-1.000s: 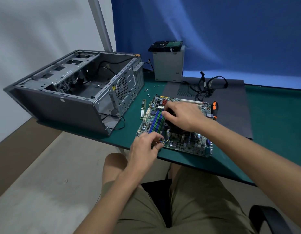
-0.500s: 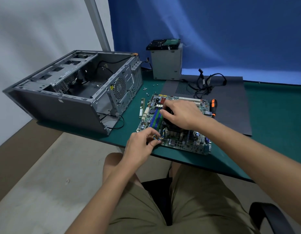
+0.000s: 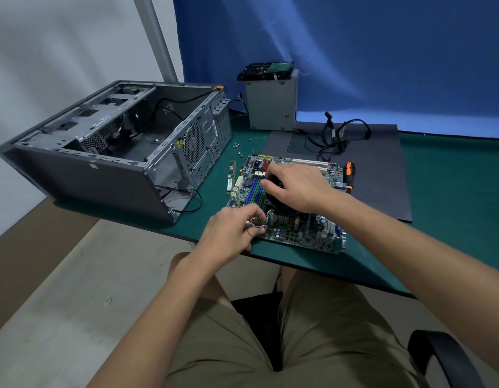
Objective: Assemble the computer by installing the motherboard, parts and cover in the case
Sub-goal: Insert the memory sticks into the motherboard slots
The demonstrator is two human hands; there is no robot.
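Observation:
A green motherboard (image 3: 298,231) lies flat on the green table near its front edge. My right hand (image 3: 296,186) rests on top of the black CPU cooler fan (image 3: 270,201) in the board's middle, fingers curled over it. My left hand (image 3: 231,233) pinches the fan's thin coloured cable (image 3: 259,221) at the board's near left corner. The open grey computer case (image 3: 108,152) lies on its side at the left, empty where the board goes. The dark side cover (image 3: 377,175) lies flat behind the board.
A grey power supply box (image 3: 272,105) with a hard drive (image 3: 266,70) on top stands at the back. Loose black cables (image 3: 338,138) lie on the cover. An orange-handled screwdriver (image 3: 349,175), a RAM stick (image 3: 231,177) and several small screws (image 3: 242,147) lie around the board.
My left hand has pulled the fan cable slightly left, off the board's corner. My right hand has stayed on the cooler fan.

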